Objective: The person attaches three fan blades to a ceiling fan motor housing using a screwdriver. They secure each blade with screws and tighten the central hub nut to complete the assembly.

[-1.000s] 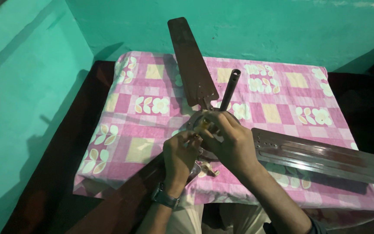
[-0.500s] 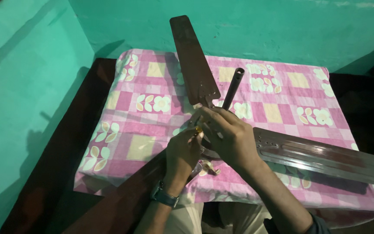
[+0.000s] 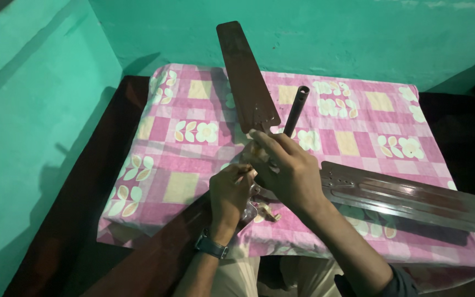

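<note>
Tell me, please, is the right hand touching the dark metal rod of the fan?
Touching. The head view shows the right hand wrapped over the fan's hub, its fingers closing round the base of the dark metal rod, with no gap visible between them.

Shifted slightly since a second ago: right hand point(image 3: 287, 168) farther up over the fan hub, left hand point(image 3: 232, 190) drawn nearer, dark rod point(image 3: 296, 110) tilted a little more upright.

— What carried it all?

— A dark wooden table point(image 3: 100, 181) against green walls, draped in a pink checked cloth with leaf prints point(image 3: 193, 143).

— And on the cloth?

— Brown fan blades point(image 3: 247, 77) — one reaching rightwards point(image 3: 413, 198) — beside a dark rod point(image 3: 296, 110).
</note>
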